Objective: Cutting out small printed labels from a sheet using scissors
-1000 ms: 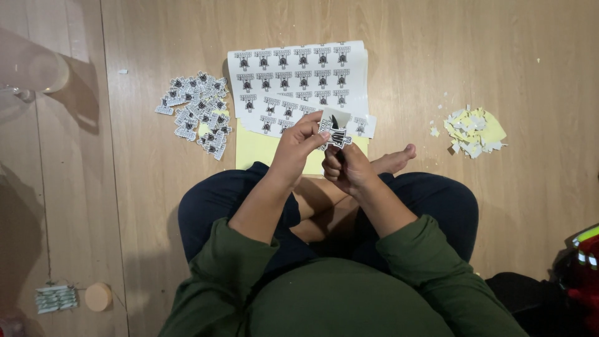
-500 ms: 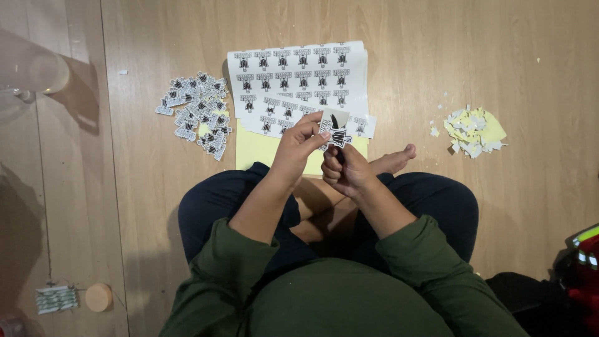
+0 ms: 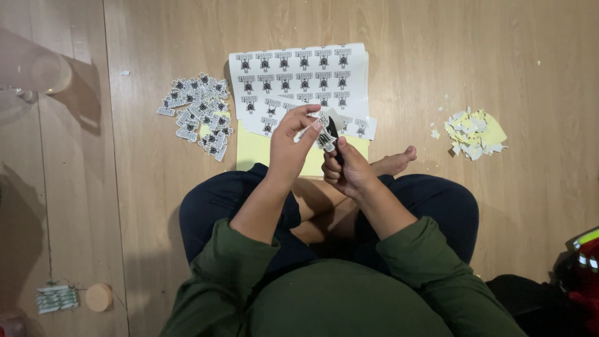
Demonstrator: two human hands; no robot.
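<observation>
I sit cross-legged on a wooden floor. My left hand (image 3: 292, 145) pinches a small black-and-white printed sticker piece (image 3: 324, 136) by its edge, just above my knees. My right hand (image 3: 348, 172) is closed around a slim black tool (image 3: 333, 128) whose tip meets the piece; I cannot make out its blades. Both hands hover over the near edge of a stack of white sticker sheets (image 3: 299, 72) printed with rows of small black figures. A plain yellow sheet (image 3: 251, 150) lies under the stack.
A heap of several cut-out stickers (image 3: 196, 115) lies left of the sheets. A heap of white and yellow scraps (image 3: 474, 132) lies right. A clear container (image 3: 37, 75) stands far left, a wooden disc (image 3: 98, 297) and small bundle (image 3: 56, 298) near left, and a red-black bag (image 3: 580, 265) right.
The hands stay in the same spot. The sticker piece has turned slightly between my fingers.
</observation>
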